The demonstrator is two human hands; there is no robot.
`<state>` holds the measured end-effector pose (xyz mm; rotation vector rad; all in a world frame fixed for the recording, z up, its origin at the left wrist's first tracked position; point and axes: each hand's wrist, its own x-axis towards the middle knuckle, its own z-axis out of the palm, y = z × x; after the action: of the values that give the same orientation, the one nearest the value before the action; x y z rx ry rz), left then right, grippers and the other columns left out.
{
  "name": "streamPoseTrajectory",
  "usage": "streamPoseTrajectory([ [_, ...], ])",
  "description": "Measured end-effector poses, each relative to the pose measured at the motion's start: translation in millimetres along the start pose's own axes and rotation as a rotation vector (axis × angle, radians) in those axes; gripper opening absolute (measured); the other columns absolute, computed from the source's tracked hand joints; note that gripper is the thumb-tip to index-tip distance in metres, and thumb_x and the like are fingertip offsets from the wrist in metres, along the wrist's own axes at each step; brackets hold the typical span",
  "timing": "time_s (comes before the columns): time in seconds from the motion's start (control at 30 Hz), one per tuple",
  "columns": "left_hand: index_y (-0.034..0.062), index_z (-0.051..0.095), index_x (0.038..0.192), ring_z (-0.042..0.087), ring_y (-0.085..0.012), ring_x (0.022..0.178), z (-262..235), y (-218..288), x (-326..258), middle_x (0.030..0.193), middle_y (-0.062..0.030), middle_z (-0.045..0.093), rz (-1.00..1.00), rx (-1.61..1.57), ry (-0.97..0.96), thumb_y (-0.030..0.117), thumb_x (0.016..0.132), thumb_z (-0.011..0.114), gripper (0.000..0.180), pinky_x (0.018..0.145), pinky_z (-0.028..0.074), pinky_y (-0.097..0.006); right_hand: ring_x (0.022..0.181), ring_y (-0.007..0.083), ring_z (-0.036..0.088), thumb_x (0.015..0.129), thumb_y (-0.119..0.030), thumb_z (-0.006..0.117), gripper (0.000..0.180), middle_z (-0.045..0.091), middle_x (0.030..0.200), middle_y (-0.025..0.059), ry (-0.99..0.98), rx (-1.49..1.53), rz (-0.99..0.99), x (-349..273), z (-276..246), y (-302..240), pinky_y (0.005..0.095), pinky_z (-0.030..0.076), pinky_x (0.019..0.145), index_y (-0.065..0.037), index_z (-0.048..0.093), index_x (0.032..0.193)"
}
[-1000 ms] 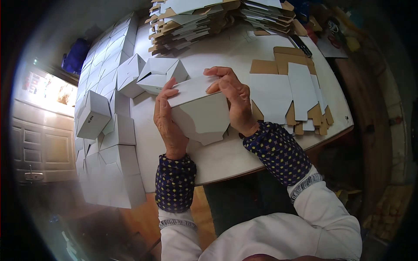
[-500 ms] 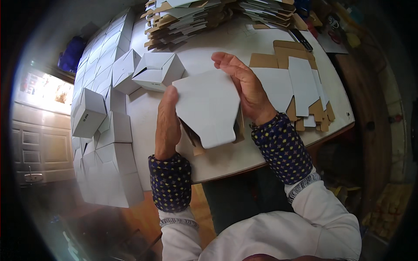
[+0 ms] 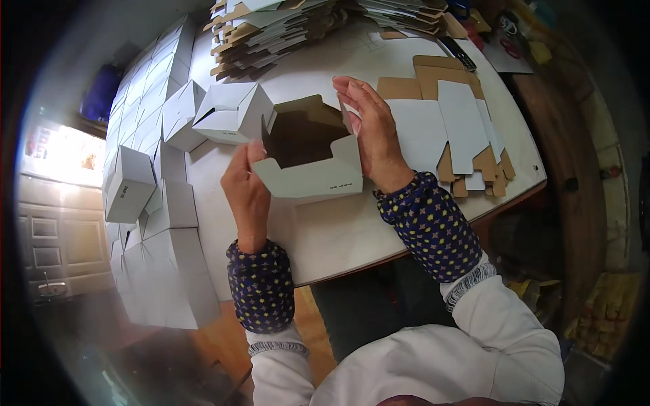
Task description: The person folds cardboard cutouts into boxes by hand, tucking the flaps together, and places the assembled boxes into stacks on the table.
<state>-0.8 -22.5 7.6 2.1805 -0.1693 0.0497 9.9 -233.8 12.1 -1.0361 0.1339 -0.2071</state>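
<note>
Between my two hands is a white cardboard box (image 3: pixel 313 178), its brown inside showing through an uncovered top. Notched flaps edge the opening, and small dark print marks the wall nearest me. My left hand (image 3: pixel 246 177) grips the box's left side, the thumb at the rim. Along the right side lies my right hand (image 3: pixel 379 139), its fingers reaching up past the rim and partly hidden by the box. Just beyond the left hand, a closed white box (image 3: pixel 238 111) sits on the table.
Rows of finished white boxes (image 3: pixel 166 271) line the left side, one box (image 3: pixel 128 184) on top. Flattened cartons (image 3: pixel 464 125) lie at the right of the white table (image 3: pixel 325 247). Tall stacks of flat cartons (image 3: pixel 274 40) stand at the back, near a black remote control (image 3: pixel 458 54).
The box has been tipped round: a white panel faced up before, and now the brown inside and printed wall show. My left hand has shifted lower and curled at the box's side.
</note>
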Motion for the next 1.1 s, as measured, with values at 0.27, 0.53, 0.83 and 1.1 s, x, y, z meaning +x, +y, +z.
streamPoseTrajectory([
  [0.27,0.0089,0.049,0.151,0.057,-0.0236,0.118,10.9,16.6,-2.4,0.130,-0.0120,0.063,0.141,-0.902,0.032,0.031,0.103,0.056,0.054,0.099,0.043,-0.033,0.131,0.0244,0.048,0.100,-0.032,0.052,0.055,0.057,0.140,0.0133,-0.197,-0.194,-0.407,-33.1,-10.9,3.9,0.0339,0.032,0.115,-0.006,0.048,0.148],
  [0.53,0.0105,0.036,0.159,0.050,-0.0278,0.132,15.6,20.3,-7.7,0.142,-0.0152,0.055,0.133,-0.746,-0.027,0.036,0.101,0.054,0.066,0.113,0.035,-0.040,0.134,0.0232,0.048,0.099,-0.029,0.052,0.058,0.055,0.143,0.0134,-0.293,-0.364,-0.310,-38.7,-13.1,-0.6,0.0360,0.035,0.115,-0.005,0.043,0.151],
  [0.83,0.0045,0.043,0.151,0.049,-0.0273,0.133,29.5,12.3,-10.7,0.144,-0.0154,0.052,0.177,-0.775,0.017,0.034,0.100,0.056,0.060,0.116,0.032,-0.039,0.132,0.0210,0.050,0.101,-0.020,0.052,0.049,0.057,0.141,0.0132,-0.345,-0.070,-0.088,-28.2,-23.3,6.8,0.0359,0.037,0.114,-0.004,0.049,0.146],
  [1.1,0.0033,0.049,0.143,0.046,-0.0272,0.135,38.6,6.4,-11.0,0.144,-0.0154,0.052,0.224,-1.048,0.011,0.031,0.095,0.063,0.057,0.117,0.030,-0.038,0.131,0.0186,0.049,0.102,-0.025,0.052,0.045,0.060,0.137,0.0124,-0.318,-0.063,-0.058,-29.5,-16.3,2.3,0.0319,0.037,0.113,-0.004,0.055,0.141],
])
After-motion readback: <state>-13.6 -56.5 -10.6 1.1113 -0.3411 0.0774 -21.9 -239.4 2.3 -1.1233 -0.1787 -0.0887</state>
